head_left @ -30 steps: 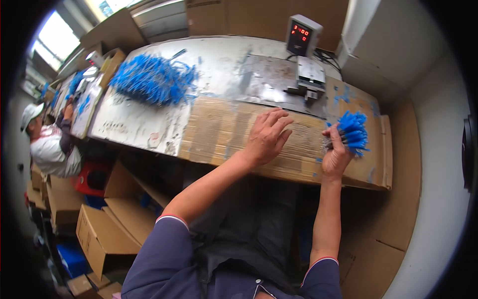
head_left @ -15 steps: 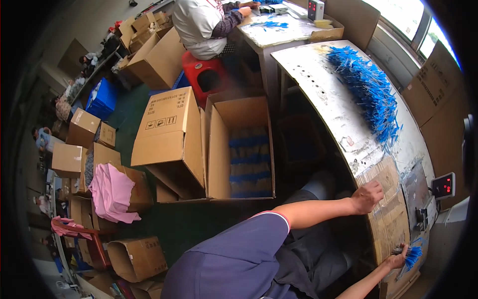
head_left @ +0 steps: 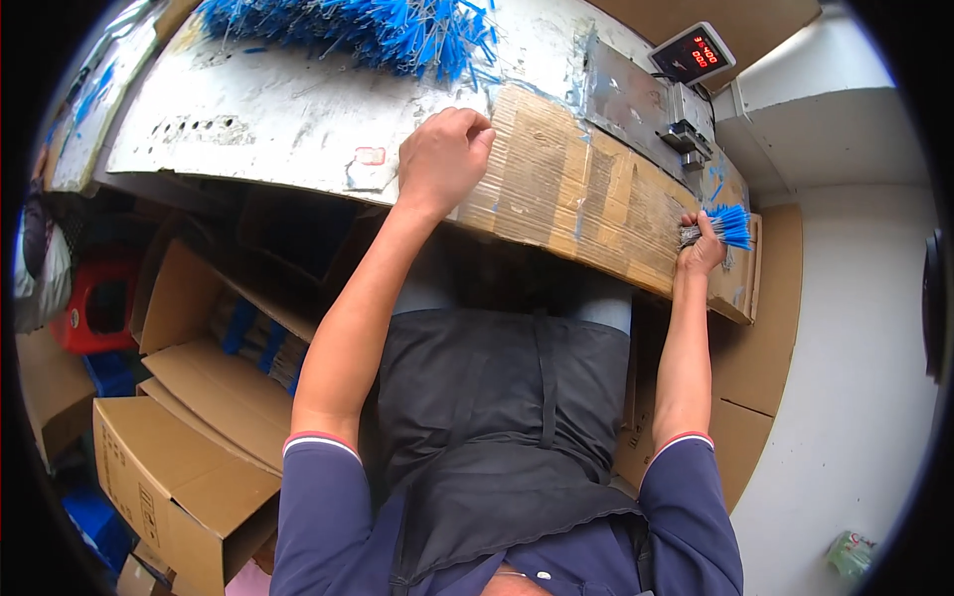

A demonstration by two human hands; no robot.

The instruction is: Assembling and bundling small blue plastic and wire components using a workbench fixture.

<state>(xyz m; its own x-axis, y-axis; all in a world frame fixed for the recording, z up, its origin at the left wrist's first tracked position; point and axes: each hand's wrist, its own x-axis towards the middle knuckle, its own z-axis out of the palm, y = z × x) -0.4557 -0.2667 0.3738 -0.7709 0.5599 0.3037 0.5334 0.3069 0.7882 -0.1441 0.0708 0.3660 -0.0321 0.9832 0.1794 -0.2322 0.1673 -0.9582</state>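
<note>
In my right hand (head_left: 704, 250) is a bundle of thin wire pieces with blue ends (head_left: 732, 227); the fingers wrap round the grey wire part, and the blue ends point right. My left hand (head_left: 437, 164) is closed at the left edge of a flat cardboard sheet (head_left: 556, 189), its fingers curled together. Whether anything is in them is hidden. Beyond that hand, a large heap of the same blue-ended wires (head_left: 368, 35) lies on the worn white table (head_left: 268, 129).
A small metal fixture (head_left: 686, 139) stands behind the cardboard, near a counter with a red digital display (head_left: 693, 55). An open carton (head_left: 189, 298) with blue-banded bundles sits at lower left, near a red stool (head_left: 99, 303). A white wall (head_left: 855, 328) bounds the right.
The view has swung round toward the table, so the co-worker has left the picture. My right hand still grips the bundle; my left hand is still closed, now by the cardboard's left edge.
</note>
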